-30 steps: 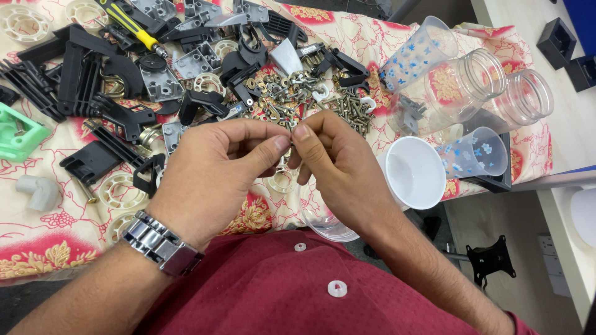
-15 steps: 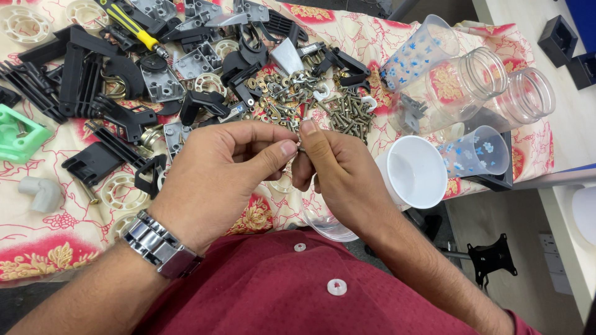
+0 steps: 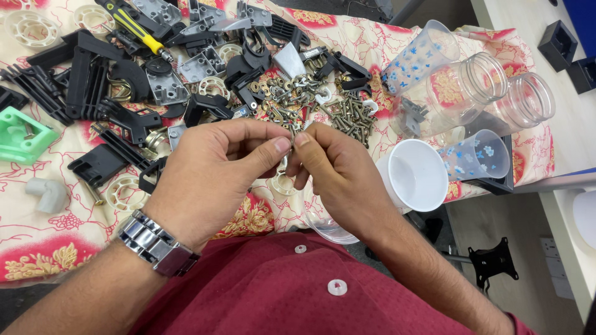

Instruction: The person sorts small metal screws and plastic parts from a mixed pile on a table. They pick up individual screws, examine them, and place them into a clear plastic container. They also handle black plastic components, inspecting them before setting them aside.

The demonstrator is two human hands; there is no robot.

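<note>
a small metal part (image 3: pixel 292 131) sits pinched between the two hands, just above the near edge of the flowered tablecloth (image 3: pixel 56 248); only a sliver of it shows above the fingertips, too small to tell its kind. what shows runs roughly upright in the view, pointing away from the person toward the pile of screws (image 3: pixel 347 115) and the small metal fittings (image 3: pixel 288 93) just beyond it.

black plastic brackets (image 3: pixel 81 87) and grey metal plates (image 3: pixel 162 87) spread to the left behind the hands, with a yellow-handled screwdriver (image 3: pixel 133 26) farther back and a green plastic piece (image 3: pixel 22 136) at the far left. a white cup (image 3: pixel 417 175) stands just right of the right hand, with clear jars (image 3: pixel 472 87) lying on their sides behind it.

the left hand (image 3: pixel 211 174), a metal watch (image 3: pixel 155 243) on its wrist, closes thumb and forefinger on the part. the right hand (image 3: pixel 338 180) meets it fingertip to fingertip, also clenched on the part, its other fingers curled under.
</note>
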